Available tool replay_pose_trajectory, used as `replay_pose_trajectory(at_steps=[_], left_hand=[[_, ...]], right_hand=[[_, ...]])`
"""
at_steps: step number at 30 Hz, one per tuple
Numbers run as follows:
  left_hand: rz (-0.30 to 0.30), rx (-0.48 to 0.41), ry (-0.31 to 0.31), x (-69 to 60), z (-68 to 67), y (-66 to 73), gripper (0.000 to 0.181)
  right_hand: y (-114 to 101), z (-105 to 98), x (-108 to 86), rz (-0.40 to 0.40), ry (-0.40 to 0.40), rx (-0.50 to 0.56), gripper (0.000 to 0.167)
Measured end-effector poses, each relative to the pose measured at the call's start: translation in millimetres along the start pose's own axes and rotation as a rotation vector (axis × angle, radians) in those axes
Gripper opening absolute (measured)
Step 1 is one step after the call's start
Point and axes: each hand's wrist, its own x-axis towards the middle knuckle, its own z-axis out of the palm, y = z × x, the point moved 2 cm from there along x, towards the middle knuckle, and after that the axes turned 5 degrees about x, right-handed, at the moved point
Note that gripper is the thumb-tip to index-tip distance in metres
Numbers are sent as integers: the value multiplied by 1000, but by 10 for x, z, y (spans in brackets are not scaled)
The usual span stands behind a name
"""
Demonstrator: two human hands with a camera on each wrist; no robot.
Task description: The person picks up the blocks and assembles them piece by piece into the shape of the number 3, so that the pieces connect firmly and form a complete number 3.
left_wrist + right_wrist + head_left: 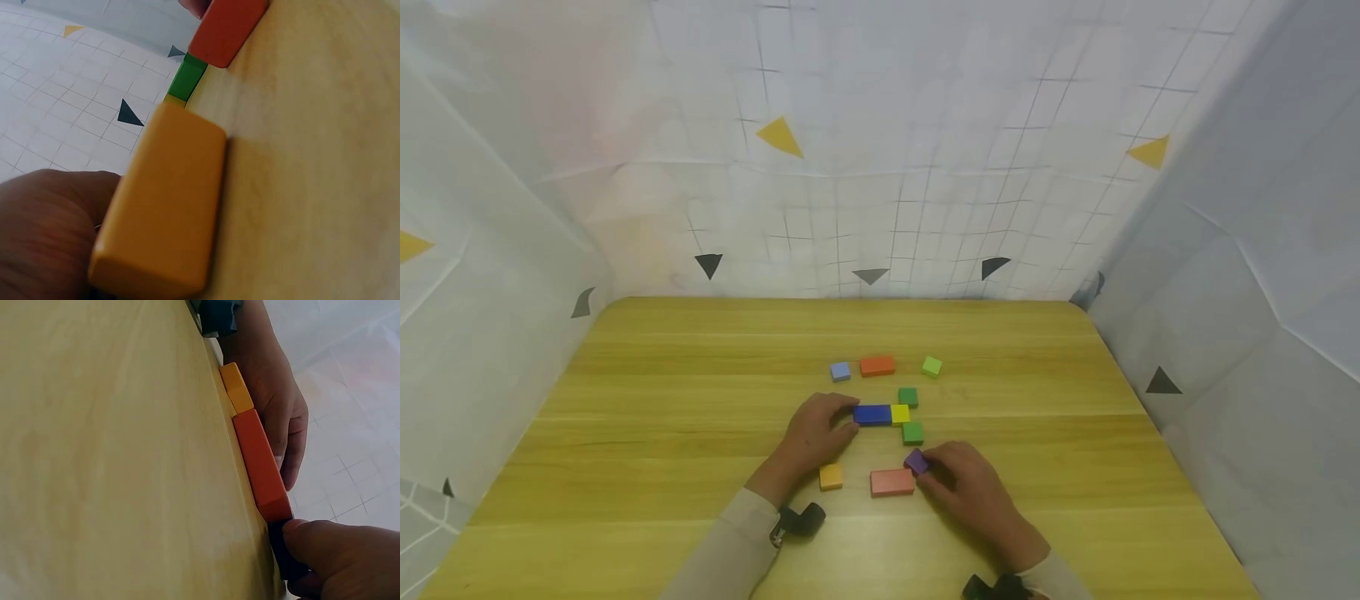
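Note:
The left hand [813, 433] has thumb and forefinger at the two corners of the left end of a long blue block [872, 415]. A yellow block [900, 414] touches that block's right end, with green blocks [907, 397] [913, 433] behind and in front of the yellow one. Between thumb and forefinger, the right hand [973, 492] pinches a small purple block [916, 462], turned at an angle by the right corner of a pink-red block [892, 482]. The purple block [284, 550] looks dark in the right wrist view, partly covered by the thumb.
An orange-yellow block [831, 477] lies near the left wrist, large in the left wrist view [165, 206]. Farther back stand a light blue block [840, 372], an orange-red block [877, 367] and a lime block [932, 367]. Patterned sheets [880, 100] border the wooden table [700, 333].

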Motion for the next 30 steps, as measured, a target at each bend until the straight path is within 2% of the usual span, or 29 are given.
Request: replay_pose_trajectory(at_steps=[7,17,22,30], left_hand=[[-1,-6,0,2,8,-13,38],[12,6,6,16,4,-26,38],[3,5,-1,15,-3,-13,38],[-12,2,-10,8,0,-4,38]], right_hand=[[-44,10,14,30,-1,1,32],[-53,48,24,13,22,-21,32],[-46,53,26,-8,36,-23,32],[-36,75,23,4,39,-8,31]])
